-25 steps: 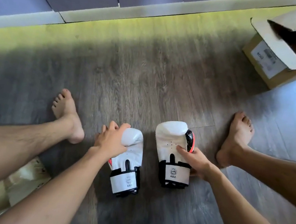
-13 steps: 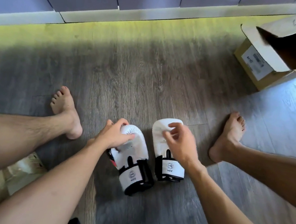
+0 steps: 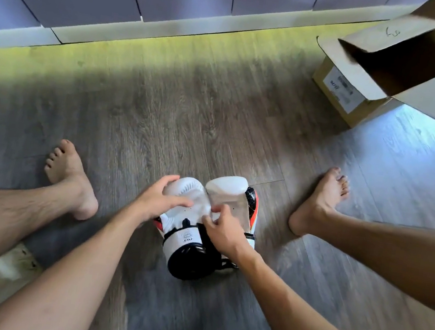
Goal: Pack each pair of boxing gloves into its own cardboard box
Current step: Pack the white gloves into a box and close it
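My left hand (image 3: 160,203) curls round the left glove (image 3: 188,193); my right hand (image 3: 224,232) grasps the right glove (image 3: 230,192). Gloves touch, cuffs toward me, close at 12 o'clock. Judged: pressed together to lift as one pair. Open box (image 3: 335,86) stands at 2 o'clock, well apart.

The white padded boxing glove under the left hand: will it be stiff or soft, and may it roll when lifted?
Probably soft but shape-keeping: the white padded boxing glove looks thick and puffy under the left hand. Being mostly padding, likely light. Its rounded end may let it roll aside.
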